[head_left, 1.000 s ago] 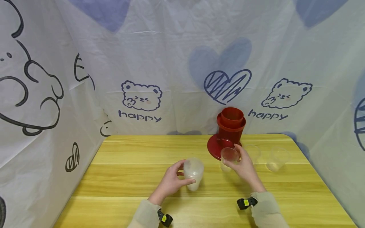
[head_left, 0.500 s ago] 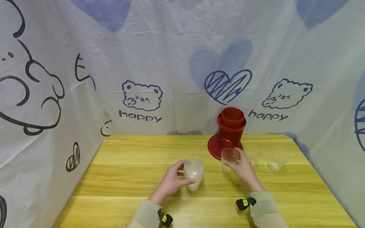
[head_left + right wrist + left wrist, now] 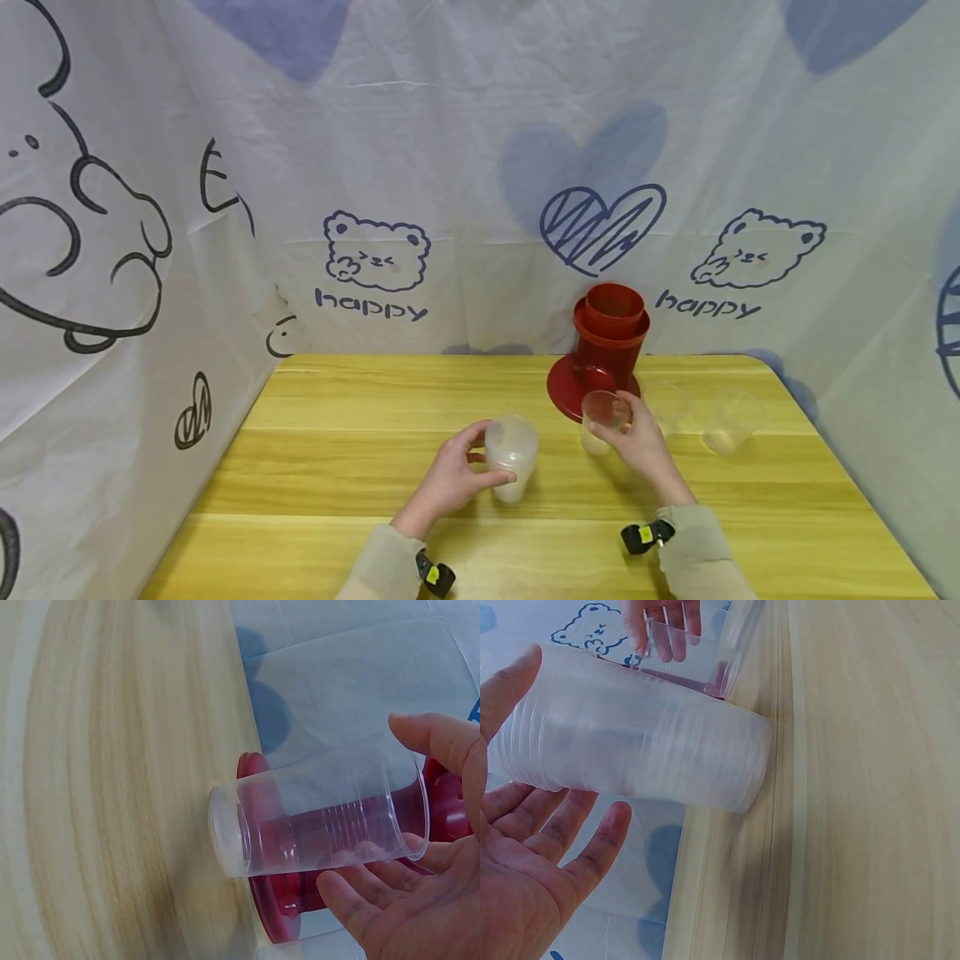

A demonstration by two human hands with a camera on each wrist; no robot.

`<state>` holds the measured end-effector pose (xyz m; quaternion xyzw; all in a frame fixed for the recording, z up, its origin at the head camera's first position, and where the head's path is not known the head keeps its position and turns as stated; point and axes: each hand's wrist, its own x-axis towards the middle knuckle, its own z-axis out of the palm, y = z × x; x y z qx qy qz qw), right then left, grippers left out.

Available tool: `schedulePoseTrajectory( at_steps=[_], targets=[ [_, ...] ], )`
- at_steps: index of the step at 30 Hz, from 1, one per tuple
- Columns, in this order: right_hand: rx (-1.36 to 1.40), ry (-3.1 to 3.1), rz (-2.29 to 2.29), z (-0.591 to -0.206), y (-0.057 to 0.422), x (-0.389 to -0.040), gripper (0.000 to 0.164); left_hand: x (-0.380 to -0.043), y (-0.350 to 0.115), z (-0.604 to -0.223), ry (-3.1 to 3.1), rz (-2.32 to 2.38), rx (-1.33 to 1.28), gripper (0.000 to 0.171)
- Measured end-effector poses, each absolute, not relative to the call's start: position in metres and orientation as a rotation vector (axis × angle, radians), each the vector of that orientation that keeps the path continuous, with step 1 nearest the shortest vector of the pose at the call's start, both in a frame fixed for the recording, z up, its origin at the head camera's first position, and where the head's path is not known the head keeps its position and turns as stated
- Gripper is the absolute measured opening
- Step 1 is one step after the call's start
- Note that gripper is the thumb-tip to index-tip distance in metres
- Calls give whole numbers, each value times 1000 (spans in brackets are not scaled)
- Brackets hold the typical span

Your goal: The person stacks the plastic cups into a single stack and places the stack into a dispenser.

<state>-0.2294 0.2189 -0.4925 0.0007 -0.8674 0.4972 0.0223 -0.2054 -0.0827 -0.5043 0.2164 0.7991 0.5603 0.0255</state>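
My left hand (image 3: 459,471) holds a stack of clear plastic cups (image 3: 512,454), thumb on the near side and fingers behind. In the left wrist view the nested rims of the cup stack (image 3: 637,735) lie between thumb and fingers. My right hand (image 3: 637,437) is around the upper part of a single clear plastic cup (image 3: 596,433), which stands upright in front of the red stand. The right wrist view shows this cup (image 3: 322,817) with its base at the tabletop, fingers along one side and the thumb by the rim.
A red cylindrical stand (image 3: 609,342) with a wide round base (image 3: 564,387) stands at the back of the wooden table (image 3: 337,467). Two more clear cups stand right of my right hand, one a faint cup (image 3: 667,408), the other a cup (image 3: 729,425) farther right. Printed cloth (image 3: 480,167) hangs behind.
The fingertips of my right hand have shifted slightly down along the far side of the cup. The left hand and the stack of cups stay put.
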Motion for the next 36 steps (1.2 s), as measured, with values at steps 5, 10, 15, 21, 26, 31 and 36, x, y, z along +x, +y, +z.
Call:
schedulePoseTrajectory(
  at_steps=[5, 10, 15, 21, 26, 31, 36],
  targets=[
    [-1, -2679, 1551, -493, 219, -230, 80, -205, -83, -504, 2467, 1729, 660, 71],
    [4, -2668, 1558, -494, 219, -229, 79, -205, -83, -502, 2452, 1727, 643, 72],
    [12, -2659, 1563, -493, 219, -228, 81, -204, -83, -502, 2444, 1734, 644, 72],
    [16, -2633, 1604, -489, 218, -226, 86, -205, -83, -502, 2451, 1726, 638, 72],
    [13, -2627, 1630, -483, 217, -222, 83, -205, -83, -503, 2460, 1724, 645, 72],
    [39, -2639, 1593, -476, 215, -219, 79, -205, -83, -502, 2450, 1738, 646, 72],
    [73, -2635, 1577, -468, 212, -217, 81, -205, -82, -502, 2441, 1748, 627, 71]
  ],
)
